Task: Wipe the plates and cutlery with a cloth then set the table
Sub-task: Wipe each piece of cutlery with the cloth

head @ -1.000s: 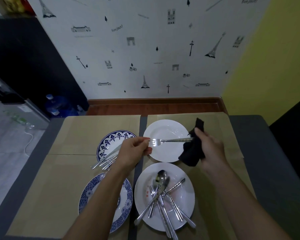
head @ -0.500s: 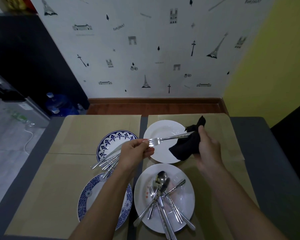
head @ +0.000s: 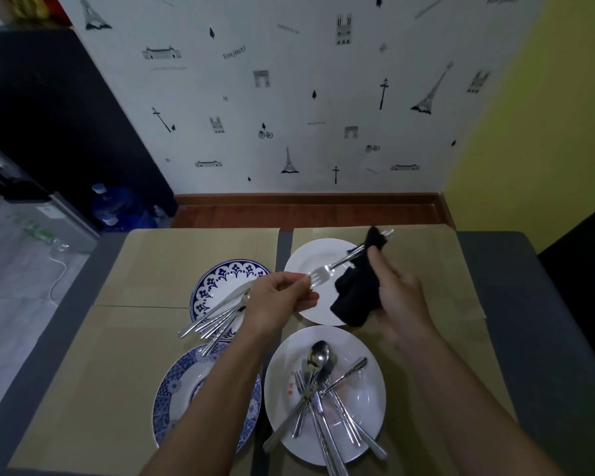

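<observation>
Bare placemat (head: 186, 262) lies open at 10 and 8 o'clock and from 2 to 4 o'clock. 4 plates crowd the middle: far blue plate (head: 220, 280), near blue plate (head: 172, 400), far white plate (head: 310, 255), near white plate (head: 368, 407), the last heaped with a cutlery pile (head: 318, 389). A cutlery bundle (head: 213, 321) gripped in the left hand (head: 279, 300) juts toward 8 o'clock over both blue plates. The fork (head: 340, 261) slants over the far white plate toward 1 o'clock, into the cloth (head: 354, 293) gripped by the right hand (head: 399, 297).
</observation>
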`<state>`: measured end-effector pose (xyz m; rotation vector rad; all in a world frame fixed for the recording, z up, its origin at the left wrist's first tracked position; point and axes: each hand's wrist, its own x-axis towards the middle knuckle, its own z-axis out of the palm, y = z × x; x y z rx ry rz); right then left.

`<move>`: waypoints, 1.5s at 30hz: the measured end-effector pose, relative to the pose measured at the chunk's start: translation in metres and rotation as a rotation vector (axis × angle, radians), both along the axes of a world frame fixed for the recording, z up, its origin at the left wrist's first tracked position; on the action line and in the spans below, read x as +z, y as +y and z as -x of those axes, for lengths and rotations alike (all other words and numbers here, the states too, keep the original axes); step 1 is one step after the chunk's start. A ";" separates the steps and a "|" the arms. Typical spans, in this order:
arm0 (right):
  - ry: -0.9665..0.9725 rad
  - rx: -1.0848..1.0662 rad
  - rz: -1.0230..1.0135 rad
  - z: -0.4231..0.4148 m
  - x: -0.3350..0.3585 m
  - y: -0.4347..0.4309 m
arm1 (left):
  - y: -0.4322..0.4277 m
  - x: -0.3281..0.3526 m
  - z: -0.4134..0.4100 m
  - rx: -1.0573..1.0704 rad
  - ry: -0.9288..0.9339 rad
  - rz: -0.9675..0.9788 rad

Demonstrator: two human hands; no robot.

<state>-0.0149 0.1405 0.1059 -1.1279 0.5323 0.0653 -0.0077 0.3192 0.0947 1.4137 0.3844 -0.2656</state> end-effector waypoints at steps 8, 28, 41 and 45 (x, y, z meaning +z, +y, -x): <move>-0.001 0.153 0.079 -0.004 0.000 0.012 | -0.013 0.005 0.006 -0.257 -0.056 -0.071; 0.028 0.272 0.171 0.004 0.005 0.007 | -0.010 -0.005 0.015 -0.401 -0.022 -0.211; 0.061 -0.034 0.191 0.003 -0.010 0.004 | 0.013 -0.010 0.018 -0.329 -0.026 -0.258; 0.055 -0.078 0.148 -0.001 -0.004 -0.004 | 0.021 -0.009 0.016 -0.211 -0.023 -0.236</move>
